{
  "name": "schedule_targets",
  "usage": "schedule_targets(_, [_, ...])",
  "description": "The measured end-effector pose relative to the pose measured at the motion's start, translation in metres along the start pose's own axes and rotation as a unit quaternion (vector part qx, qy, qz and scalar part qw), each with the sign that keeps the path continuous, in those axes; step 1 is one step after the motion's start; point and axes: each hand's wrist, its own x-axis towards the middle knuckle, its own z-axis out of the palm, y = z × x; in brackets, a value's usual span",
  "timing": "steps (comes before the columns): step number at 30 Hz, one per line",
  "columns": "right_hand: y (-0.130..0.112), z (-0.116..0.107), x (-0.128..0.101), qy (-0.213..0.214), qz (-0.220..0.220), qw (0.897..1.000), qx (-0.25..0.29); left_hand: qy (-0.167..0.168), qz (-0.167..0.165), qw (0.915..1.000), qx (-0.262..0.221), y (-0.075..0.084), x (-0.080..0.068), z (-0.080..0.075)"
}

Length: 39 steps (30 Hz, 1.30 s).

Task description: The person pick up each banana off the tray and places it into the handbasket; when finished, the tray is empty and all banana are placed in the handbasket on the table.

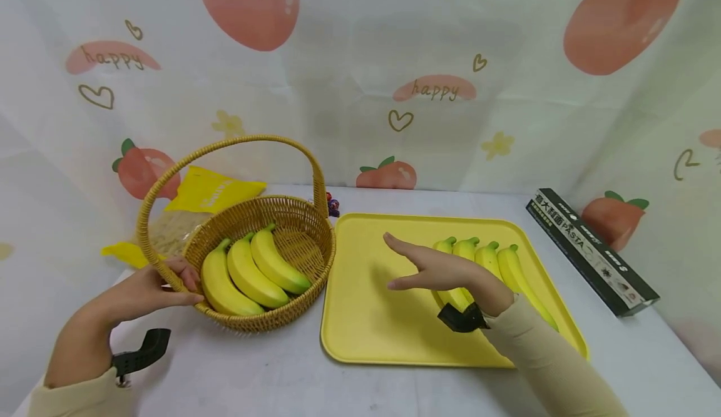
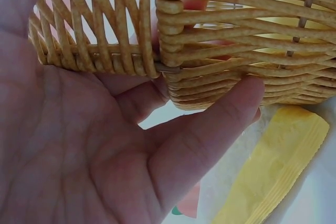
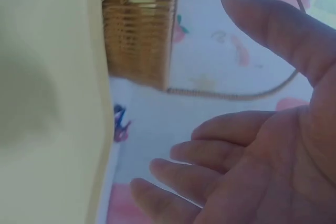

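Observation:
A wicker basket (image 1: 306,307) with a tall arched handle stands on the left, and three bananas (image 1: 248,276) lie in it. My left hand (image 1: 149,288) grips the basket's left side at the foot of the handle. In the left wrist view, the thumb (image 2: 210,140) lies against the weave and the other fingers are partly hidden behind it. Over the yellow tray (image 1: 360,342), my right hand (image 1: 445,270) is held with its fingers extended, holding nothing. Several bananas (image 1: 515,270) lie side by side on the tray's right part, partly covered by that hand and wrist.
Behind the basket leans a yellow and clear bag (image 1: 216,191). A long black pasta box (image 1: 591,251) lies right of the tray. Small dark wrapped items (image 1: 333,205) sit between basket and tray at the back. A printed curtain (image 1: 450,29) hangs behind the white table (image 1: 270,373).

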Motion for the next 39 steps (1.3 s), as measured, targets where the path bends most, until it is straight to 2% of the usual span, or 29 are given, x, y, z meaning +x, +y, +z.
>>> schedule_targets(6, [0.02, 0.004, -0.019, 0.06, 0.03, 0.997, 0.029, -0.003, -0.006, 1.0, 0.0, 0.001, 0.0, 0.0])
schedule_targets(14, [0.044, 0.015, -0.038, 0.14, 0.067, 0.988, 0.02, -0.001, -0.004, 1.0, 0.003, 0.0, 0.0, 0.0])
schedule_targets(19, [0.055, 0.023, -0.05, 0.164, 0.074, 0.983, 0.039, 0.006, -0.002, 1.0, 0.006, -0.001, 0.0, 0.002])
schedule_targets(26, [0.065, 0.028, -0.053, 0.169, 0.072, 0.98, 0.082, 0.008, -0.002, 1.0, 0.005, -0.001, -0.001, 0.001])
schedule_targets(31, [0.07, 0.033, -0.051, 0.192, 0.055, 0.979, 0.045, 0.013, 0.017, 0.9998, 0.003, -0.001, 0.0, 0.001])
schedule_targets(39, [0.074, 0.041, -0.044, 0.219, 0.057, 0.974, -0.021, 0.014, 0.013, 0.9998, 0.004, -0.002, -0.002, 0.001])
